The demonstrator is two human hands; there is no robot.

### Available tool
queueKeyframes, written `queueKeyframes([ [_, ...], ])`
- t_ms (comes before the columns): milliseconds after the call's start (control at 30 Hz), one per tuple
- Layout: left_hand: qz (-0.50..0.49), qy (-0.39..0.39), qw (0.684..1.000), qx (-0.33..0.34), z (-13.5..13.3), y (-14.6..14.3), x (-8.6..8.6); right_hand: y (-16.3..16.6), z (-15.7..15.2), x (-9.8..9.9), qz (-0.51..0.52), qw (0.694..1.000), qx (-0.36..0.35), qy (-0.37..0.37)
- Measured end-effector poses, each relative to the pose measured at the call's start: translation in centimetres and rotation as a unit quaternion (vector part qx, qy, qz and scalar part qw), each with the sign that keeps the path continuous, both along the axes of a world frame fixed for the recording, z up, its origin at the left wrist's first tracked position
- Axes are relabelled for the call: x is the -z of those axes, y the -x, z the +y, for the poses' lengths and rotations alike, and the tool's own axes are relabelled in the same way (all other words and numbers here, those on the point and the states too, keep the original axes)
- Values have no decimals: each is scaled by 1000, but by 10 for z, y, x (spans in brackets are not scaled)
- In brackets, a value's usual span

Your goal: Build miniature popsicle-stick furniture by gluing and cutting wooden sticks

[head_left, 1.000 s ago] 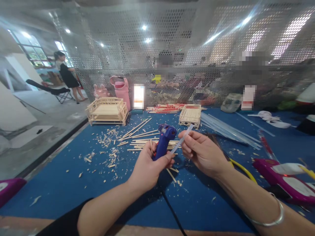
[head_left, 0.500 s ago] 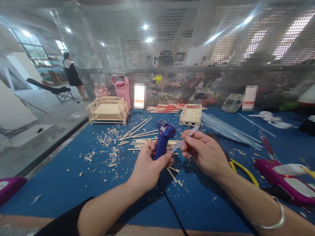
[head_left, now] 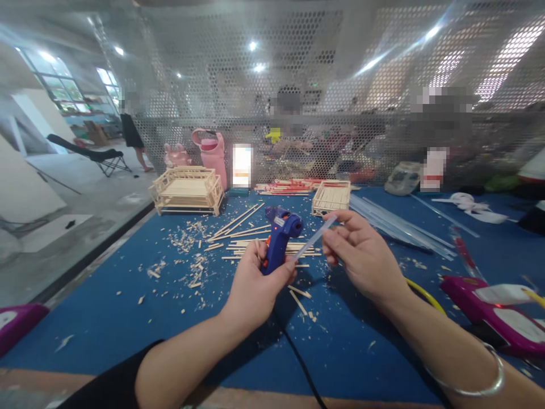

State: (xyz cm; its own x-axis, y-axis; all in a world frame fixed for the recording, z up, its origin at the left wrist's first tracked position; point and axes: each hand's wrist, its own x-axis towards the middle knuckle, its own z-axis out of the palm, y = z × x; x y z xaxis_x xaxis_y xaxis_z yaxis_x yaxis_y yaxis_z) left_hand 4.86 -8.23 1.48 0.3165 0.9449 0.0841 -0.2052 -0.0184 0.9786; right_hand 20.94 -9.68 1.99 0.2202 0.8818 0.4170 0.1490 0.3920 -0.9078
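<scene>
My left hand [head_left: 260,279] is wrapped round the handle of a blue hot glue gun [head_left: 279,238], which has an orange trigger and a small red light. The gun is upright, its nozzle pointing away to the left. A translucent glue stick [head_left: 313,240] slants up from my left thumb, its lower end at the fingertips. Near its upper end, the thumb and fingers of my right hand [head_left: 361,255] close on the stick. The stick is outside the gun, behind its rear end. From the handle a black cord [head_left: 298,355] runs down over the table edge.
Thin wooden sticks [head_left: 244,248] and scraps lie beyond the gun on the blue tabletop [head_left: 170,335]. Two small stick-built wooden frames [head_left: 187,190] stand at the back. More glue sticks [head_left: 395,227], yellow-handled pliers [head_left: 428,295] and a magenta device [head_left: 489,312] are to the right.
My right hand has moved slightly right and its fingers have loosened a little around the upper end of the glue stick. The glue gun has shifted a little left.
</scene>
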Motion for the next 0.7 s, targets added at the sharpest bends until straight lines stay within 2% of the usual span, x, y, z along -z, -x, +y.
queueKeyframes([
  [67, 14, -26, 999, -14, 3, 2, 1, -7, 0, -1, -127, 987, 58, -78],
  [167, 49, -60, 997, -27, 5, 3, 2, -16, -3, -5, -340, 914, 134, -178],
  [233, 79, -80, 993, -36, 6, 4, 2, -21, -5, -8, -448, 864, 127, -194],
  [267, 96, -89, 991, -40, 6, 4, 2, -23, -5, -9, -480, 850, 111, -187],
  [300, 113, -99, 988, -44, 6, 5, 2, -24, -5, -9, -497, 845, 93, -173],
  [467, 172, -134, 974, -57, 8, 6, 3, -27, -1, -8, -496, 861, 9, -114],
  [700, 186, -148, 970, -44, 6, 5, 6, -28, 7, 4, -508, 853, 26, -117],
])
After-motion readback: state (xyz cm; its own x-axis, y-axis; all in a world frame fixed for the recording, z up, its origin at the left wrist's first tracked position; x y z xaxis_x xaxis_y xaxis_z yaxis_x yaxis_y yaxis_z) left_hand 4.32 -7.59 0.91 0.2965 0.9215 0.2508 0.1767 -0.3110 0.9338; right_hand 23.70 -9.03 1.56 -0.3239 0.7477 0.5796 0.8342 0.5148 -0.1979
